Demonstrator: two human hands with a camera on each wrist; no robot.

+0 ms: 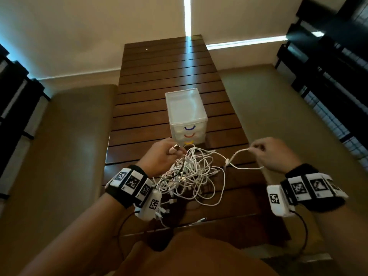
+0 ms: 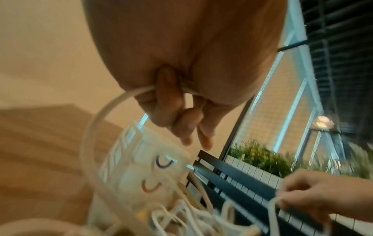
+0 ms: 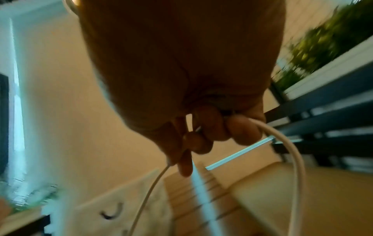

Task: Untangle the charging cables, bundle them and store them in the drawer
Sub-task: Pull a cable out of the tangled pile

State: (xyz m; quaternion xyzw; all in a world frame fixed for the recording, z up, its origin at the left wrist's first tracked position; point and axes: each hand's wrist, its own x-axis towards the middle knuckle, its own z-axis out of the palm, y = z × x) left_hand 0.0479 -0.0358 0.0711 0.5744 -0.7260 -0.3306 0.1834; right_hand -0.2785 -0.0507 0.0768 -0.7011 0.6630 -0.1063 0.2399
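Observation:
A tangle of white charging cables (image 1: pixel 191 174) lies on the slatted wooden table (image 1: pixel 159 80), just in front of a small translucent drawer unit (image 1: pixel 186 114) with blue, red and yellow handles. My left hand (image 1: pixel 165 156) grips cable strands at the tangle's left edge; in the left wrist view a white cable (image 2: pixel 105 115) runs through its curled fingers (image 2: pixel 169 99). My right hand (image 1: pixel 264 150) pinches one white cable (image 1: pixel 239 154) pulled out to the right of the tangle. The right wrist view shows this cable (image 3: pixel 290 143) looping through the curled fingers (image 3: pixel 203 127). All drawers look closed.
Cushioned benches (image 1: pixel 65 136) flank the table on both sides. Dark slatted furniture (image 1: pixel 334 66) stands at the far right and far left. Cable plugs (image 1: pixel 173 201) hang near the table's front edge. The table's far half beyond the drawer unit is bare wood.

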